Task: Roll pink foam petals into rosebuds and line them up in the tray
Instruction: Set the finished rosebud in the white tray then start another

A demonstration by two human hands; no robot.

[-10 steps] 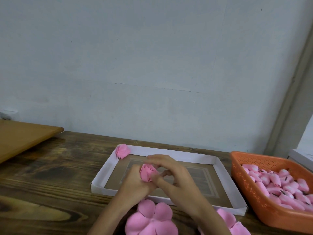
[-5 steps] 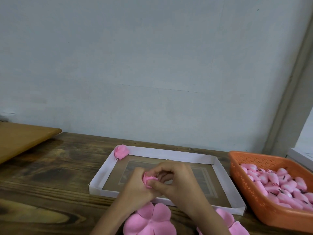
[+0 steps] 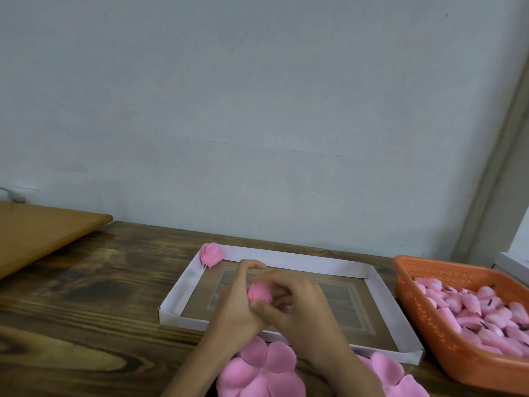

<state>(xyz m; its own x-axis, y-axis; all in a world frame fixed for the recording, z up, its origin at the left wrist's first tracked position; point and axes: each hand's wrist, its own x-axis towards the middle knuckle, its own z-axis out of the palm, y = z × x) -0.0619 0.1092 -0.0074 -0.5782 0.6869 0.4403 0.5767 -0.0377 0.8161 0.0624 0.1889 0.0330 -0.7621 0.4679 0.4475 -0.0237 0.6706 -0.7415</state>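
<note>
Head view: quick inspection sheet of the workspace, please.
Surface: dark wooden table.
Job's things: white tray has one finished rosebud at its far left corner; held rosebud above tray; flat petals at near edge; orange basket of rolled pieces, right.
Clutter: nothing seen.
Hands: left hand and right hand both grip the held rosebud.
Cables: white cord-like bit, far left, unclear.
Surroundings: pale wall; lighter board, left.

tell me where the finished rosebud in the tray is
In the head view the finished rosebud sits in the white tray's far left corner, against the rim, beyond the left hand.
</note>
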